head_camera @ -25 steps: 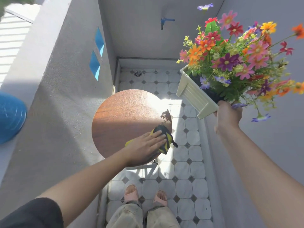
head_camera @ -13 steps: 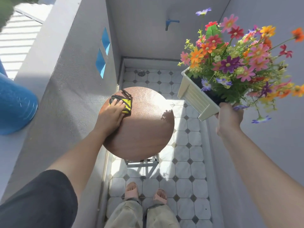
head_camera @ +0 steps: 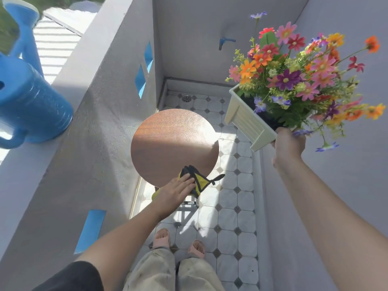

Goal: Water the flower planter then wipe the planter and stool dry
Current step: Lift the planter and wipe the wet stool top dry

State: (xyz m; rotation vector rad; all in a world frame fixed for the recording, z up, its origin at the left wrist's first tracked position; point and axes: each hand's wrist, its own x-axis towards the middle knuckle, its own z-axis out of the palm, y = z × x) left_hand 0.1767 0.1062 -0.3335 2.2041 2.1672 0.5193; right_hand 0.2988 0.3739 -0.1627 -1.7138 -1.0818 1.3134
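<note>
- Between three pale grey walls [head_camera: 100, 114], a narrow tiled floor [head_camera: 228, 208] ran to one round drain [head_camera: 186, 98], with one blue tap [head_camera: 224, 42] on the far wall and three blue diamond-shaped openings showing in the left wall.
- One blue watering can [head_camera: 31, 106] stood upright on the ledge atop the left wall, its spout pointing up and away.
- One round brown stool [head_camera: 174, 143] stood on the floor beside the left wall, its seat half in sun and half in shade.
- One cream planter [head_camera: 247, 122] full of mixed flowers [head_camera: 298, 76] was held tilted in the air to the right of the stool, well apart from the seat.
- One right hand [head_camera: 288, 143] was closed around the planter's near lower corner, fingers wrapped beneath it.
- One left hand [head_camera: 178, 191] lay flat with fingers together and extended, pressing on the cloth at the seat's near edge.
- One yellow-and-black cloth [head_camera: 199, 180] sat bunched under those fingers, part of it hanging over the rim.
- Two feet in pink sandals [head_camera: 161, 238] stood on the tiles below the stool.
</note>
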